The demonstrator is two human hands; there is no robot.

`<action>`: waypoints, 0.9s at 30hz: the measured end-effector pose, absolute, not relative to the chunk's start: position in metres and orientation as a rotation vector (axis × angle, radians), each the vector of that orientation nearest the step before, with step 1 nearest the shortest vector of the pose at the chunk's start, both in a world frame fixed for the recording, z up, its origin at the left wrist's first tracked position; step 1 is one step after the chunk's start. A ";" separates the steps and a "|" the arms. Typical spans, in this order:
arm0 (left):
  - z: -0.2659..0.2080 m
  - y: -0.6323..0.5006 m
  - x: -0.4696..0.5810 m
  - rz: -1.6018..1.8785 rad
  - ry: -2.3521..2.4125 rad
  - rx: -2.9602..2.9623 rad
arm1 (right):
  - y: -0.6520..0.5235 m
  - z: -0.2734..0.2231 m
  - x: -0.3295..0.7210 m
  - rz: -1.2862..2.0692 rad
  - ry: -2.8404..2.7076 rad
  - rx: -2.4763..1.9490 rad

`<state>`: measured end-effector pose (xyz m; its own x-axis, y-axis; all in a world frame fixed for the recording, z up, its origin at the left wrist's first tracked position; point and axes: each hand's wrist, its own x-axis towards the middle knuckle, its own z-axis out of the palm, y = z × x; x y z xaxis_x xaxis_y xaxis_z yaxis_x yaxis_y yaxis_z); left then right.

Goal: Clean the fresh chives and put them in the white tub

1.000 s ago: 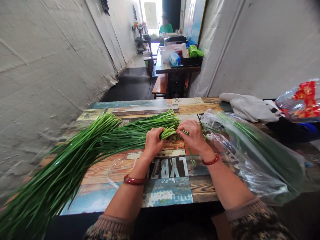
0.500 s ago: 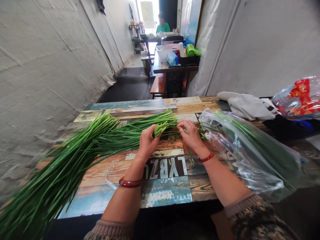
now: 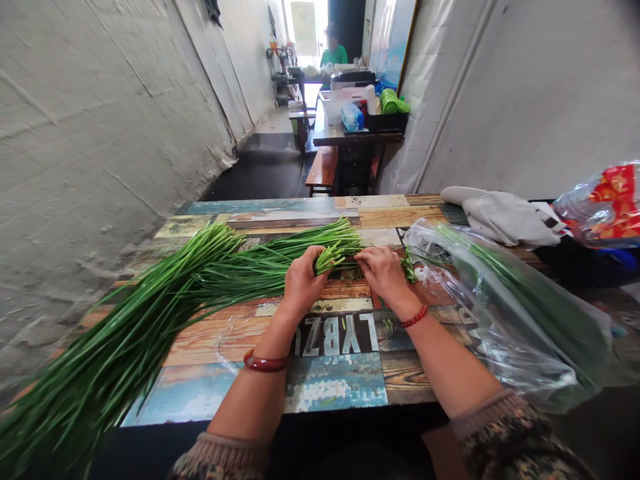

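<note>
My left hand (image 3: 304, 283) is wrapped round a small bunch of garlic chives (image 3: 330, 257), its pale cut ends pointing right. The fingers of my right hand (image 3: 386, 273) are pinched together close to those ends; whatever is between the fingertips is too small to make out. Behind my left hand lies a loose layer of chives (image 3: 265, 259), ends to the right. A larger heap of chives (image 3: 150, 300) stretches over the table's left front edge. Small green scraps (image 3: 410, 268) lie beside my right hand.
A clear plastic bag (image 3: 530, 333) with more chives lies on the patterned table (image 3: 335, 393) at right. Beyond it are a grey cloth cap (image 3: 510, 217) and a red-printed package (image 3: 613, 200). Farther back stand a bench (image 3: 323, 168), a loaded table (image 3: 333, 138) and a person in green (image 3: 336, 55).
My right hand has moved in closer to the bunch's ends, its fingers lower and flatter. My left hand still grips the bunch. The whole view has shifted slightly.
</note>
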<state>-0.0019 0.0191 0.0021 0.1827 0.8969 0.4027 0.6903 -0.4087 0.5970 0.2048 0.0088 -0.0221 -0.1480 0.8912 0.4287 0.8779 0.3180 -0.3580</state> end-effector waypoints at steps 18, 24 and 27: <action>-0.006 0.023 0.001 1.128 1.417 2.292 | 0.006 -0.010 0.204 0.156 -1.876 -1.351; -0.012 0.025 0.001 1.020 1.429 2.266 | 0.004 -0.006 0.199 0.285 -1.790 -1.204; -0.014 0.026 0.001 0.994 1.431 2.282 | 0.002 -0.006 0.196 0.376 -1.758 -1.170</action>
